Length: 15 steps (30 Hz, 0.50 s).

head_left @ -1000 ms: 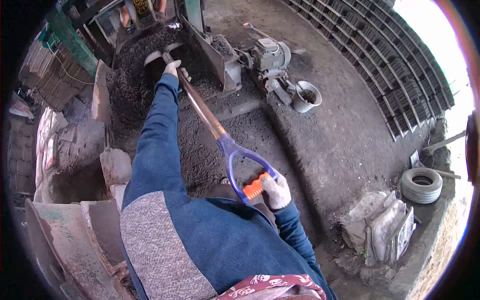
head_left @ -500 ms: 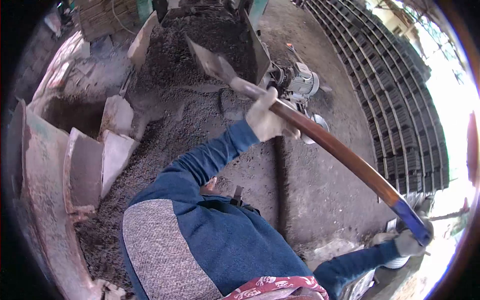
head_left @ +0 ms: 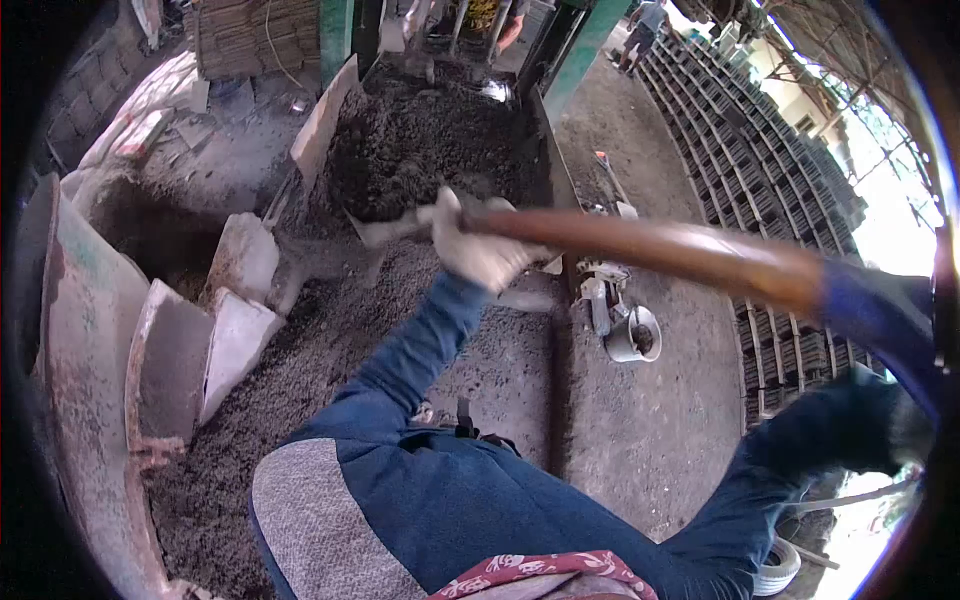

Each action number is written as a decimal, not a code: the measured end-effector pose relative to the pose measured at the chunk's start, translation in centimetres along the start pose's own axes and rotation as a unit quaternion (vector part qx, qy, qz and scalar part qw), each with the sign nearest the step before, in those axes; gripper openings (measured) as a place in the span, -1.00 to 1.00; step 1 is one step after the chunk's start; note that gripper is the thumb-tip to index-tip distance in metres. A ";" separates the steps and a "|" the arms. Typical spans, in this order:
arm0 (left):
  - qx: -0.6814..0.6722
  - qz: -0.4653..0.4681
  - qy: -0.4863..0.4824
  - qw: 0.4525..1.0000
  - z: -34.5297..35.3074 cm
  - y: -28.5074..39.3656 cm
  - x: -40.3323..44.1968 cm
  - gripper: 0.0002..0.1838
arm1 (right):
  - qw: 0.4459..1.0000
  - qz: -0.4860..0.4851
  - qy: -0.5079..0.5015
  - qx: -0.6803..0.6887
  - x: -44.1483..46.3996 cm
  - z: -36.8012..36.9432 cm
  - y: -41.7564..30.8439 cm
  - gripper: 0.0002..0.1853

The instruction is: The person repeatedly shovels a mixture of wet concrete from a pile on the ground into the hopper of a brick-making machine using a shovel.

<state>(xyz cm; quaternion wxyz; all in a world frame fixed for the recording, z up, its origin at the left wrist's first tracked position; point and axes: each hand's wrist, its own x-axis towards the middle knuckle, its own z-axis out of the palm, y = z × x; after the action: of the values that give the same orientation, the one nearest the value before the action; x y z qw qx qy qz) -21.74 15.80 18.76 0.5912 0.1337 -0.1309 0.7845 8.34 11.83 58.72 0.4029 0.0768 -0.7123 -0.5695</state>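
Note:
A shovel with a wooden handle (head_left: 680, 250) crosses the view, its far part painted blue. My left hand (head_left: 475, 250), in a pale glove, is closed around the shaft close to the blade. The shovel blade (head_left: 385, 232) is smeared by motion, low over dark crumbly material at the mouth of a hopper. That hopper (head_left: 325, 120) holds more of the dark material (head_left: 430, 150). At the far right edge, my right hand (head_left: 908, 428) is dark and blurred, at the blue end of the handle; its fingers barely show.
A metal bucket (head_left: 634, 336) stands right of the ledge. Another shovel (head_left: 612, 180) lies beyond it. Stacked racks of blocks (head_left: 770, 190) line the right side. Left are a pit (head_left: 160, 240) and upright slabs (head_left: 235, 345). A person (head_left: 645, 35) stands far back.
The shovel blade has dropped and come back from above the hopper, while the handle's blue end has risen toward the camera. Both hands moved with it. The view has tilted up, showing more background.

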 end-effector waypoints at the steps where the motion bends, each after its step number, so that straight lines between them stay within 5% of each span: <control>1: 0.072 0.029 0.075 0.994 -2.8 3.2 2.5 -0.07 | 0.997 0.063 -0.047 0.027 -1.2 0.8 -1.7 -0.70; 3: 0.054 0.032 0.167 0.984 -4.8 7.3 5.8 -0.23 | 0.964 0.250 -0.075 0.058 -3.7 2.8 -7.4 -0.71; 5: 0.027 0.020 0.277 0.960 -10.1 9.8 8.4 -0.29 | 0.867 0.488 -0.009 0.094 -6.6 5.5 -15.6 -0.84; 6: 0.064 0.007 0.295 0.953 -9.9 9.4 8.5 -0.35 | 0.887 0.453 -0.067 0.056 -9.7 5.0 -16.2 -0.87; 10: 0.117 -0.007 0.277 0.954 -11.4 8.4 11.0 -0.54 | 0.681 0.723 -0.088 0.071 -20.9 4.6 -24.0 -0.93; 12: 0.139 0.002 0.301 0.943 -12.0 7.0 12.0 -0.59 | 0.676 0.715 -0.144 0.109 -26.5 4.7 -27.8 -0.93; 13: 0.176 0.025 0.342 0.923 -10.4 5.4 11.8 -0.62 | 0.563 0.793 -0.210 0.098 -32.9 4.4 -30.0 -0.87; 15: 0.144 -0.038 0.229 0.962 -7.4 1.7 7.6 -0.68 | 0.246 0.917 -0.163 0.269 -40.1 1.9 -32.0 -0.87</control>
<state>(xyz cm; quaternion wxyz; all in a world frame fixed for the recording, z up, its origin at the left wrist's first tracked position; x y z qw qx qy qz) -25.84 24.80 14.58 0.6096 0.0387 0.1277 0.7814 22.51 25.23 11.20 0.4849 -0.6186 -0.4644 0.4081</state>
